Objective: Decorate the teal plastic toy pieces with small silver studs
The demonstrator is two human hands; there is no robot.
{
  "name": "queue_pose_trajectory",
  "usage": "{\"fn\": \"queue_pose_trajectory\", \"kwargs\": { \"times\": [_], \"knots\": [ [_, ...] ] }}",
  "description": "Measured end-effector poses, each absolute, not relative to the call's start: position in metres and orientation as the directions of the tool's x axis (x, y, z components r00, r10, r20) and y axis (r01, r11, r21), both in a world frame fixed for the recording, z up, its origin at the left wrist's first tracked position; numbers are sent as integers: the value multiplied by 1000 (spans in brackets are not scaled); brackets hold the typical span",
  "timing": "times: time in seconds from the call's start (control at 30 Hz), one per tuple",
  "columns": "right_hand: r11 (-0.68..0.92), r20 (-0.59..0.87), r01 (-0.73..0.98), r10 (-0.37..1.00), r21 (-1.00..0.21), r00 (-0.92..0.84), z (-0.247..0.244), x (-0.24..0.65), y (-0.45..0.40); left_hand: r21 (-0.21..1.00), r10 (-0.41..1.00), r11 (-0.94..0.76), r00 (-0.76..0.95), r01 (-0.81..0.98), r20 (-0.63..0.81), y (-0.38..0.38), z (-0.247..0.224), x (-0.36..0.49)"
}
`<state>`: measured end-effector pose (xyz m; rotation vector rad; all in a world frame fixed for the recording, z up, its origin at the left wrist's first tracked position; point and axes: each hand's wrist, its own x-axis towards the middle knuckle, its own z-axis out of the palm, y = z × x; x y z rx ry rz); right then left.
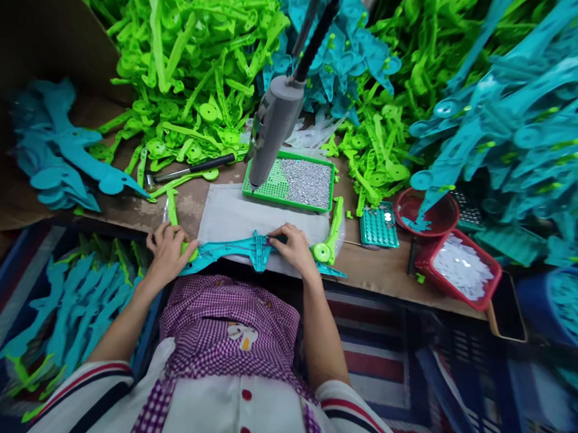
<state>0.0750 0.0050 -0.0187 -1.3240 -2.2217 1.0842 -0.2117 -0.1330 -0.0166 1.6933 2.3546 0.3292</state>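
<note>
A long turquoise plastic part (pixel 227 247) lies across the front of the white cloth, its ribbed side up. My left hand (pixel 169 251) curls over its left end, where a lime green plastic arm (pixel 171 207) meets it, and grips the green arm. My right hand (pixel 291 246) is in a pinch at the ribbed middle of the turquoise part, fingertips touching it; whatever sits between them is too small to make out. Another lime green arm (pixel 334 236) lies just right of my right hand. Above the cloth hangs a grey electric screwdriver (pixel 277 126), tip down.
Small metal screws fill part of a green tray (pixel 332 186) behind the cloth (pixel 220 208). A hammer (pixel 193 169) lies at left. Red bowls (pixel 481 297) and a turquoise tray (pixel 379 224) stand at right. Heaps of green parts (pixel 196 58) and turquoise parts (pixel 539 108) surround the bench.
</note>
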Motion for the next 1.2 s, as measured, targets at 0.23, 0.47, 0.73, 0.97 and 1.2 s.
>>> {"fn": "queue_pose_trajectory", "kwargs": {
  "times": [0.23, 0.47, 0.73, 0.97, 1.2],
  "knots": [
    [258, -94, 620, 874, -741, -477, -18, 77, 1, 296, 947, 296, -320, 908, 37, -135, -13, -211],
    [260, -44, 565, 883, -783, -468, -24, 74, 3, 225, 955, 293, -293, 929, -32, -129, -9, -208],
    [216, -42, 553, 909, -805, -416, -20, 64, 8, 220, 988, 156, -156, 963, -14, -110, -4, -224],
    [199, -59, 562, 912, -803, -407, -26, 70, 4, 151, 962, 273, -274, 950, -14, -116, 1, -204],
    [173, -33, 566, 942, -806, -334, -27, 60, 10, 120, 941, 336, -338, 934, -10, -75, 4, -212]
  ]
}}
